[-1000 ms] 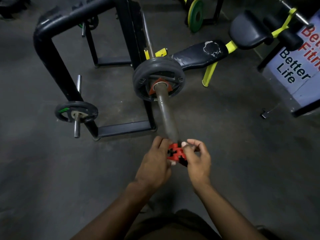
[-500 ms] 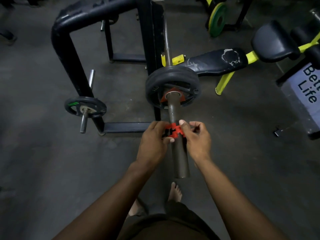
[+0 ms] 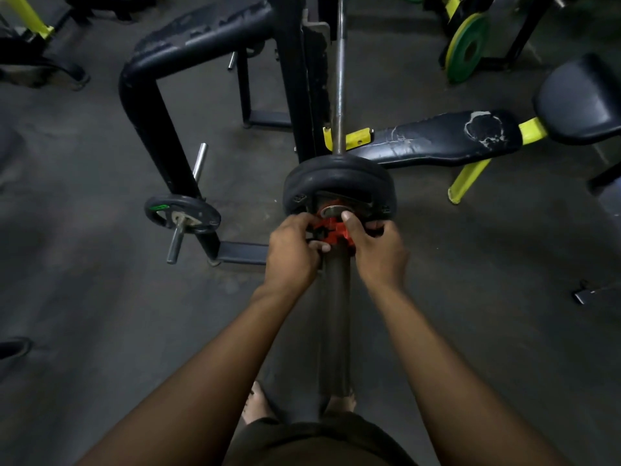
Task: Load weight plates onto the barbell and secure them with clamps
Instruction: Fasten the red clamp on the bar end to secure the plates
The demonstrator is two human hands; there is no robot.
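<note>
The barbell's thick sleeve [image 3: 334, 311] runs from my waist toward a black weight plate [image 3: 339, 181] loaded on it. A red and black clamp [image 3: 332, 234] sits around the sleeve right against the plate. My left hand [image 3: 291, 250] grips the clamp from the left. My right hand [image 3: 376, 245] grips it from the right, thumb on top near the plate's hub. The thin bar [image 3: 340, 72] continues past the plate into the black rack [image 3: 302, 79].
A small black plate [image 3: 183, 213] hangs on a storage peg of the rack at left. A worn black bench [image 3: 443, 136] with yellow frame lies right. A green and yellow plate [image 3: 467, 48] stands at back right. My bare feet [image 3: 258, 403] are under the sleeve.
Both hands have slid the red clamp along the sleeve from near its end up to the loaded plate. The camera has moved closer to the plate.
</note>
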